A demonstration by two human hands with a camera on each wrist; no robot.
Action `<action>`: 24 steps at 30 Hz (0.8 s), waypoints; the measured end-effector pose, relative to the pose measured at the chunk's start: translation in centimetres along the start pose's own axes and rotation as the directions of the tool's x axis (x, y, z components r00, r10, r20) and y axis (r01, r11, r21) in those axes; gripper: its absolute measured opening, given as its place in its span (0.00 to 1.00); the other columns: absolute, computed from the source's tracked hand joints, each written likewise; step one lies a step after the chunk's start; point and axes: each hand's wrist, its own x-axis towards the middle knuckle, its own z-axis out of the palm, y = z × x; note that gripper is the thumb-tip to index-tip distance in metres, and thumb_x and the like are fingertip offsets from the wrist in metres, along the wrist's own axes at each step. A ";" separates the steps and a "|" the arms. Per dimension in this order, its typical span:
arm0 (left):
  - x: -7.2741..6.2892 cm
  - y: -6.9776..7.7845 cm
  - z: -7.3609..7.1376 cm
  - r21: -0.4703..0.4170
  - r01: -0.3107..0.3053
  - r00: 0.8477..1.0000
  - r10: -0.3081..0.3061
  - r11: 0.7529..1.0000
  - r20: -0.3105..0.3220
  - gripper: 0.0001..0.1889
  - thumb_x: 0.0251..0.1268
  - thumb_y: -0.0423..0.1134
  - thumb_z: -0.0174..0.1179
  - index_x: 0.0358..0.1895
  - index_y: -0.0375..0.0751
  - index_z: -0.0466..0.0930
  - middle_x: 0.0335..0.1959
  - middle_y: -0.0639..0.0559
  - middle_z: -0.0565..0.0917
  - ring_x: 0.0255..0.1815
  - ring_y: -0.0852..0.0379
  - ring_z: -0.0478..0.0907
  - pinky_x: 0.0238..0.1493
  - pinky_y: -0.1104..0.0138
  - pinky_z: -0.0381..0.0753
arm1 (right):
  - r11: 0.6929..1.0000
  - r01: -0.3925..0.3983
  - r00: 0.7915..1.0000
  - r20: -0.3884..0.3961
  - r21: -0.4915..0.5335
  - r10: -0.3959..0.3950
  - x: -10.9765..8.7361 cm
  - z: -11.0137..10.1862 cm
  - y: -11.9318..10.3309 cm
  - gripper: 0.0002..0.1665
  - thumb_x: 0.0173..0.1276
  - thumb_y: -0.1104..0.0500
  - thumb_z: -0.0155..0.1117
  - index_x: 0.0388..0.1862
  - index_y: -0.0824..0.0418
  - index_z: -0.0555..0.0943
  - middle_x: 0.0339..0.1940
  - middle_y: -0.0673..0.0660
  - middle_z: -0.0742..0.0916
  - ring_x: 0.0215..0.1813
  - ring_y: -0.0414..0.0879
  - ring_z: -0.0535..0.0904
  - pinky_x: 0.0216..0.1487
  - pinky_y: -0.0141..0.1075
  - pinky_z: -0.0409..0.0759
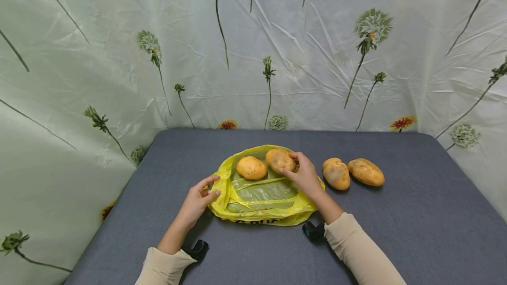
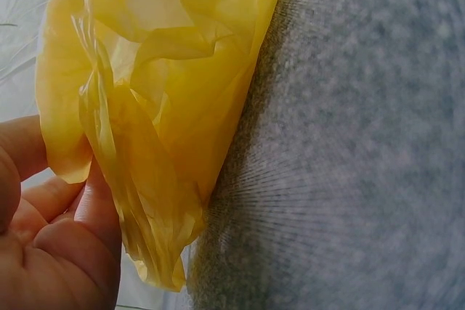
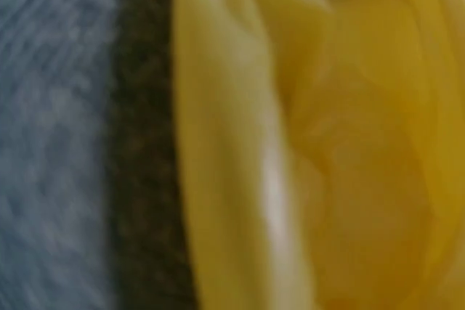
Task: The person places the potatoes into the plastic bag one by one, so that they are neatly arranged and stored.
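A yellow plastic bag [image 1: 259, 222] lies on the table with its mouth spread wide. My right hand [image 1: 306, 174] reaches over the bag's right rim and grips a potato [image 1: 278, 160] between thumb and fingers at the back of the opening. A second potato [image 1: 251, 168] rests in the bag to its left. My left hand [image 1: 195, 200] is at the bag's left rim, thumb and index finger spread apart with their tips against the plastic. In the left wrist view folds of the bag [image 2: 182, 92] cover those fingertips. The right wrist view shows only blurred bag plastic [image 3: 232, 150].
Two more potatoes, one [image 1: 336, 174] nearer the bag and one [image 1: 366, 172] further right, lie side by side on the grey table [image 1: 400, 214]. A curtain [image 1: 245, 47] with a dandelion print hangs behind the table and along its left side.
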 end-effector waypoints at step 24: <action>-1.0 2.7 0.4 0.001 0.027 1.000 -0.027 1.000 0.002 0.22 0.60 0.25 0.55 0.59 0.31 0.67 0.53 0.38 0.70 0.25 0.60 0.68 0.25 0.72 0.70 | 1.000 0.001 0.999 0.039 0.022 -0.002 -0.2 0.2 0.1 0.30 0.58 0.59 0.66 0.56 0.69 0.67 0.55 0.66 0.74 0.58 0.57 0.68 0.53 0.45 0.69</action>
